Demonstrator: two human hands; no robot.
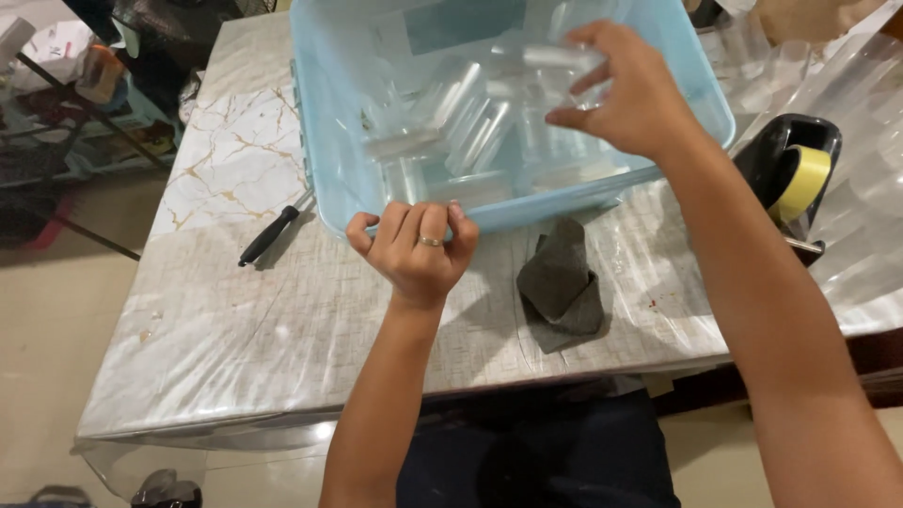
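light blue tub [324,141], clear pieces [470,118] inside; tabletop [235,310] grey weave, white marble with gold veins; dark grey cloth [562,282]; yellow tape [802,182], black dispenser [767,155]; my gold ring [430,242]

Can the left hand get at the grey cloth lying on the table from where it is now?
Probably yes. The left hand is a closed fist at the blue tub's near rim, and the grey cloth lies just beside it on the table, with nothing between them.
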